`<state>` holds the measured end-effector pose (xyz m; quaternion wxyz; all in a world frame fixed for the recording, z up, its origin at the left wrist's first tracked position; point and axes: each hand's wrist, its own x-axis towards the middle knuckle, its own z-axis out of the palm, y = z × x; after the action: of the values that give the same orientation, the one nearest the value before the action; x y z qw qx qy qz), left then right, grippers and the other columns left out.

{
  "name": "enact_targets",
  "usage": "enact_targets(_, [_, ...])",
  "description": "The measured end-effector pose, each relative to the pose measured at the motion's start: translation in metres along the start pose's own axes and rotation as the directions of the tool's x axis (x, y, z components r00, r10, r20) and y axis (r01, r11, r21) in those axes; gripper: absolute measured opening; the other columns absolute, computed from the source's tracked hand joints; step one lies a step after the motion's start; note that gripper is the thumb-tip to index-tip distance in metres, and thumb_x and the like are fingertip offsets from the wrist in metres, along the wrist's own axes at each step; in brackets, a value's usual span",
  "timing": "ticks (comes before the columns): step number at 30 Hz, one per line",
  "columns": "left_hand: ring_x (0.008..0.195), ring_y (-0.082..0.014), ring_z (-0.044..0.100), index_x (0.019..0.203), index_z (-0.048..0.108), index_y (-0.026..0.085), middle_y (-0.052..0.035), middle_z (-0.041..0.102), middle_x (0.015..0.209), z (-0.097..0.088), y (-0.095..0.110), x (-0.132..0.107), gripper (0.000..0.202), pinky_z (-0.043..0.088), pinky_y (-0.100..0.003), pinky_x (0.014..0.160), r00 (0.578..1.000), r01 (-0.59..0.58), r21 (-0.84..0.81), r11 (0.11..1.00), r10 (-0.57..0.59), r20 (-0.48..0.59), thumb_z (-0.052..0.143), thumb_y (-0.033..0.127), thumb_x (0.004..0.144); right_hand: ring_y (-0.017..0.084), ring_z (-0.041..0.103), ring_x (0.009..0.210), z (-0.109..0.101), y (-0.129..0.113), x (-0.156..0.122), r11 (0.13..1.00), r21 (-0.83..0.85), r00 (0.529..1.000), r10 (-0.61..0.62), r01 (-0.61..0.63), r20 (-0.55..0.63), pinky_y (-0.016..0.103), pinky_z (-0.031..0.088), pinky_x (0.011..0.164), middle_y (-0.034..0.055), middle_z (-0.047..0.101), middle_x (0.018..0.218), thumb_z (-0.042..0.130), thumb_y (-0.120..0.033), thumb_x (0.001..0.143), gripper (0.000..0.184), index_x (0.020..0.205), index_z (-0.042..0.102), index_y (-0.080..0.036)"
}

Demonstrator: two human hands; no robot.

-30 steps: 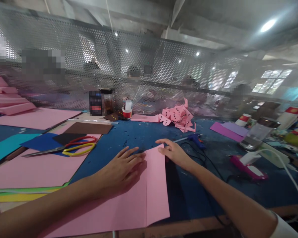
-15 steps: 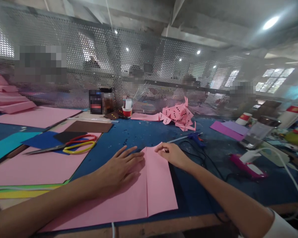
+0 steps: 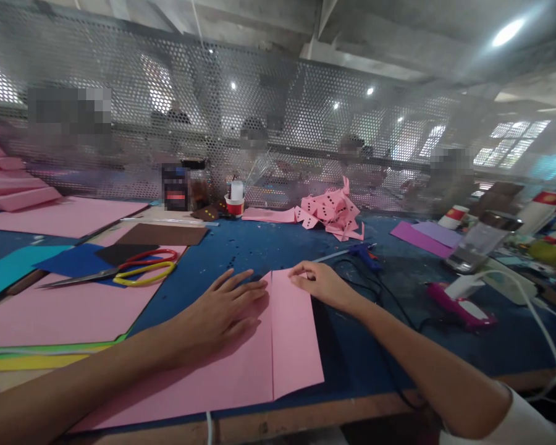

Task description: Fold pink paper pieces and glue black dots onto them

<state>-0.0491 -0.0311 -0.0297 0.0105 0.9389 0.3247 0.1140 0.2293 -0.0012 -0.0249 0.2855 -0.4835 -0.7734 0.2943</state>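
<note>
A large pink sheet of paper (image 3: 231, 383) lies near the table's front edge, with a crease running from front to back right of its middle. The strip right of the crease is tilted up off the table, a shadow beside it. My left hand (image 3: 225, 312) rests flat on the sheet just left of the crease, fingers spread. At the strip's far right corner, my right hand (image 3: 322, 284) has thumb and fingers closed on the paper's edge. Part of the sheet is hidden under my left forearm.
Scissors (image 3: 143, 272) with red and yellow handles lie on coloured sheets at left. Behind my right hand is a blue glue gun (image 3: 366, 254) with a black cord. A magenta power strip (image 3: 463, 309) sits at right. Spotted pink paper cutouts (image 3: 331, 213) are piled at the back.
The raised strip's near right corner has shifted slightly left and up in the picture. Both hands keep nearly the same place, and the whole view has shifted a little.
</note>
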Motion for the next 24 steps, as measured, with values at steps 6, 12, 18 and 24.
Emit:
enact_targets(6, [0.151, -0.026, 0.024, 0.152, 0.035, 0.038, 0.0036, 0.041, 0.158, -0.0057, 0.0028, -0.0004, 0.051, 0.014, -0.051, 0.124, 1.0, 0.003, 0.001, 1.0, -0.003, 0.028, 0.04, 0.044, 0.102, 0.014, 0.062, 0.072, 0.0021, -0.0003, 0.0017, 1.0, -0.003, 0.999, 0.003, -0.004, -0.036, 0.025, 0.044, 0.068, 0.0015, 0.075, 0.092, 0.056, -0.016, 0.084, 0.021, 0.095, 0.074, -0.019])
enact_targets(12, [0.15, -0.0261, 0.028, 0.151, 0.039, 0.036, 0.0005, 0.043, 0.157, -0.0007, 0.0003, -0.0048, 0.052, 0.009, -0.048, 0.125, 0.999, -0.027, -0.002, 1.0, 0.027, 0.027, 0.043, 0.049, 0.101, 0.018, 0.067, 0.086, 0.0023, 0.0027, 0.0027, 1.0, -0.013, 0.998, -0.008, 0.007, -0.056, 0.028, 0.047, 0.078, 0.0029, 0.076, 0.098, 0.057, -0.022, 0.088, 0.018, 0.095, 0.073, -0.02])
enact_targets(18, [0.15, -0.0266, 0.026, 0.151, 0.038, 0.036, 0.0013, 0.04, 0.159, -0.0006, 0.0012, -0.0041, 0.051, 0.011, -0.05, 0.124, 0.996, -0.004, 0.014, 1.0, 0.003, 0.092, 0.039, 0.05, 0.102, 0.016, 0.065, 0.079, 0.0026, 0.0012, 0.0009, 0.999, -0.04, 1.0, -0.018, 0.018, -0.021, 0.027, 0.046, 0.074, 0.0023, 0.075, 0.1, 0.058, -0.018, 0.084, 0.02, 0.096, 0.074, -0.021])
enact_targets(24, [0.15, -0.0268, 0.028, 0.151, 0.039, 0.035, 0.0005, 0.041, 0.158, -0.0018, 0.0008, -0.0032, 0.052, 0.01, -0.049, 0.124, 0.996, -0.011, 0.022, 1.0, 0.009, 0.09, 0.04, 0.05, 0.101, 0.013, 0.057, 0.063, 0.0044, 0.0031, 0.0006, 0.998, -0.058, 1.0, -0.008, 0.008, 0.005, 0.024, 0.038, 0.06, 0.0009, 0.074, 0.084, 0.057, -0.015, 0.081, 0.024, 0.094, 0.076, -0.021])
